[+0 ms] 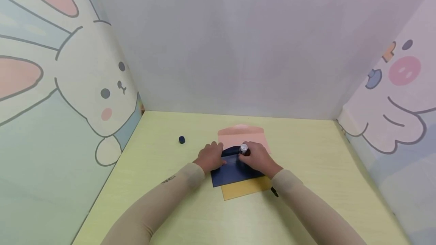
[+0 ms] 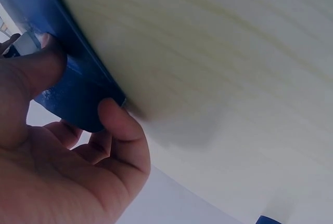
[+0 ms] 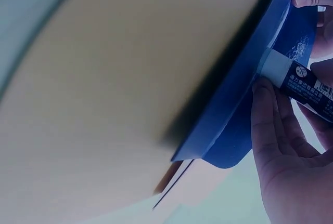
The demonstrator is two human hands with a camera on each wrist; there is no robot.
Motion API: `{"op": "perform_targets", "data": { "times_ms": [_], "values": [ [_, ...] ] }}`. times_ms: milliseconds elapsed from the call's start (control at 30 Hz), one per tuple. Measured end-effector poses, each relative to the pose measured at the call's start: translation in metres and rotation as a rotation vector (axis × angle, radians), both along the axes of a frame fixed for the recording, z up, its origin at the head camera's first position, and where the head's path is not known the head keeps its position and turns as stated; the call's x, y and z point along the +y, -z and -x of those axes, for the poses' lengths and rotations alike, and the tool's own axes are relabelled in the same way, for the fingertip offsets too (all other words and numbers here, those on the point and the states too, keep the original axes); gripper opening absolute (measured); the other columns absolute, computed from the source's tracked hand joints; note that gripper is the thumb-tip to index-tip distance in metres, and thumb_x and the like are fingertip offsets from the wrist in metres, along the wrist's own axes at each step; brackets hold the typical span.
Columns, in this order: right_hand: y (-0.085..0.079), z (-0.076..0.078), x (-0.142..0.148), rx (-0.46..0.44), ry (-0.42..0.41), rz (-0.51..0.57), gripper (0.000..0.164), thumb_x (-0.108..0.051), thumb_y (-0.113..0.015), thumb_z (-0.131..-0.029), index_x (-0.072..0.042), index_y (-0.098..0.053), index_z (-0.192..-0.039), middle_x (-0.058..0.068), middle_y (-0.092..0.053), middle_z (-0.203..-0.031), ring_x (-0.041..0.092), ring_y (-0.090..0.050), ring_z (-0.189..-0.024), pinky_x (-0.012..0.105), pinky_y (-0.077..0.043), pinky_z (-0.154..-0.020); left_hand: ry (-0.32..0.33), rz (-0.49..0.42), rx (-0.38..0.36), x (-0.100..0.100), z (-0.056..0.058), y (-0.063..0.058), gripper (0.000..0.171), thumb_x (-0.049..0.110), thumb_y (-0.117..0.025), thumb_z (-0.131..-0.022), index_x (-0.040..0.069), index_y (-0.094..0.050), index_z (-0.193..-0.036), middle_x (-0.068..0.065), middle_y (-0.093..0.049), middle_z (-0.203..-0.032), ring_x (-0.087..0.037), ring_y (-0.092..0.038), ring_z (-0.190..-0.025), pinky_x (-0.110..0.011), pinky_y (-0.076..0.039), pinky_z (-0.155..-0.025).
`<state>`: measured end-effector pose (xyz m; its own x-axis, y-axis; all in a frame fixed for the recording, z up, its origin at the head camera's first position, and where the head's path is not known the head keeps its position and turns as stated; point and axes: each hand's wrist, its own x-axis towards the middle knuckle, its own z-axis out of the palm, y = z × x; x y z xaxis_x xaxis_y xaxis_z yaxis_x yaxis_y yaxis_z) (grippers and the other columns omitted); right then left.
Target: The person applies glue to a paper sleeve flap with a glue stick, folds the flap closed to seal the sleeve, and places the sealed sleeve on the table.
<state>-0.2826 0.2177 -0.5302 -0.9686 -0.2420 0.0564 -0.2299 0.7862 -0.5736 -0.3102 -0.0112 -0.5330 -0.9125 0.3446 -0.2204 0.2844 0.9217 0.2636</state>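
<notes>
A dark blue envelope point(image 1: 226, 173) lies with its flap open, its flap end towards the back of the table. My left hand point(image 1: 209, 157) pinches the flap's left end, thumb on top and fingers curled at the edge, as the left wrist view shows on the blue paper point(image 2: 78, 96). In my right hand point(image 1: 259, 158) is a glue stick point(image 3: 309, 86), its white end down against the flap. Whitish glue smears point(image 3: 299, 50) show on the flap near the left thumb. The glue stick's dark cap point(image 1: 182, 139) stands apart, left of the hands.
A pink envelope point(image 1: 243, 138) with its flap open lies partly under the blue one, at the back. A yellow envelope point(image 1: 243, 189) sticks out at the front. Beside the right forearm lies a small black object point(image 1: 274, 191). Walls enclose the table point(image 1: 163, 207) at the back and sides.
</notes>
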Motion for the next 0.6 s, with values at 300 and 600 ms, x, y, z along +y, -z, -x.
{"op": "perform_targets", "data": {
  "times_ms": [300,600],
  "values": [
    [-0.0036,-0.0012,0.0005,-0.018,0.011,0.007,0.013,-0.017,-0.087,-0.102,-0.012,-0.076,-0.105,0.005,-0.077,-0.098,0.017,-0.064,-0.085,0.040,-0.059,-0.085,0.000,0.003,0.000,-0.0006,-0.0008,-0.0035,0.050,0.039,-0.095,-0.104,0.011,-0.069,-0.137,-0.012,-0.071,-0.123,-0.027,-0.064,-0.101,-0.046,-0.063,-0.090],
    [-0.0055,0.0010,0.0054,-0.043,0.053,0.083,0.013,-0.017,-0.083,-0.102,-0.012,-0.081,-0.114,0.005,-0.083,-0.108,0.018,-0.070,-0.093,0.044,-0.062,-0.092,0.004,-0.006,-0.011,-0.0017,0.0001,-0.0014,0.050,0.040,-0.094,-0.104,0.012,-0.068,-0.137,-0.012,-0.071,-0.124,-0.029,-0.065,-0.102,-0.047,-0.063,-0.091]
  ]
}}
